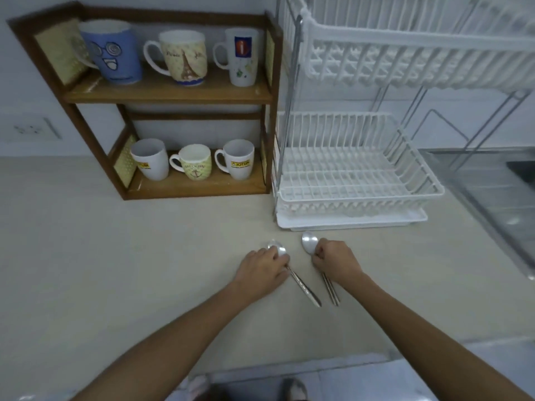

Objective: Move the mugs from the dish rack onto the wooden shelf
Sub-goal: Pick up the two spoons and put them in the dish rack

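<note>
The wooden shelf stands at the back left with several mugs on it. Its top board carries a blue face mug, an Eiffel Tower mug and a tall white mug. Three smaller mugs sit on the bottom board: two white ones and a yellow-green one. The white dish rack to the right holds no mugs in either tier. On the counter in front of it, my left hand is shut on a metal spoon. My right hand grips a second spoon.
A steel sink lies at the far right, past the rack. A white drip tray sits under the rack. A wall socket is at the left. The counter's front edge runs near the bottom, with the floor and feet below.
</note>
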Demonstrator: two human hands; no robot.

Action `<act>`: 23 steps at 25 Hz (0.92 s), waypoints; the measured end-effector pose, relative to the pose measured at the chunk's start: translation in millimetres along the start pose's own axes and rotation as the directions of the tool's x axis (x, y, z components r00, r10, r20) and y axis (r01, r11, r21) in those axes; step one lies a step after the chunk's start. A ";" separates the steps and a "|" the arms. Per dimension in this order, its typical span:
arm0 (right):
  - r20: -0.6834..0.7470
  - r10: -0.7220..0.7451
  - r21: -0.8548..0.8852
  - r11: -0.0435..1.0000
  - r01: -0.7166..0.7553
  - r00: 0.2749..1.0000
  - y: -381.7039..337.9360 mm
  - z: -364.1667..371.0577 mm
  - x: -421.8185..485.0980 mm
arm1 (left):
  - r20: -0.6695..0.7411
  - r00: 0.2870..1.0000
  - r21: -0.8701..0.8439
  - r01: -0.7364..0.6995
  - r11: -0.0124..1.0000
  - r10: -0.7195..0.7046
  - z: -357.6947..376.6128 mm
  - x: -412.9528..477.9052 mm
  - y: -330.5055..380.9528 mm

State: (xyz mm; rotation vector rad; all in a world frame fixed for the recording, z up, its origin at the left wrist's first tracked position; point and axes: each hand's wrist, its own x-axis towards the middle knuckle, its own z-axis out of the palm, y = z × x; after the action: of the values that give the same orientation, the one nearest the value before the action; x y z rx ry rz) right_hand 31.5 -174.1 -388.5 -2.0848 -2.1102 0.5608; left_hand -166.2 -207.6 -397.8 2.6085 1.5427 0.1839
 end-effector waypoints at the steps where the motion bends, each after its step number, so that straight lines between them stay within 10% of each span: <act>1: 0.018 0.017 0.063 0.998 -0.018 1.000 0.1 -1.9 3.0 | 0.005 0.997 -0.005 0.074 0.997 -0.074 -0.5 2.6 6.8; 6: 0.176 0.102 0.301 0.941 -0.153 0.979 1.0 -12.5 11.4 | 0.105 0.917 -0.067 0.393 0.917 -0.385 4.7 8.5 34.7; 14: 0.409 -0.358 0.468 0.872 0.144 0.839 14.8 -66.6 15.8 | 0.226 0.715 -0.154 0.697 0.700 -0.662 -8.6 13.2 40.7; 19: 0.252 -0.384 0.726 0.682 0.089 0.888 22.6 -122.7 42.3 | 0.544 0.716 -0.326 0.661 0.676 -0.438 -48.4 32.1 39.8; 23: -0.013 -0.168 0.764 0.634 0.118 0.986 33.8 -155.6 85.3 | 0.610 0.766 -0.658 0.632 0.410 -0.202 -106.5 69.3 37.3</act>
State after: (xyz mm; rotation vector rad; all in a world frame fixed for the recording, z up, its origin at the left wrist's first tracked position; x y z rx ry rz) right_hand 112.7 -63.7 -270.9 -1.3960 -1.5849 1.2410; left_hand -117.7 -161.5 -283.5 1.2882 1.3792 0.1986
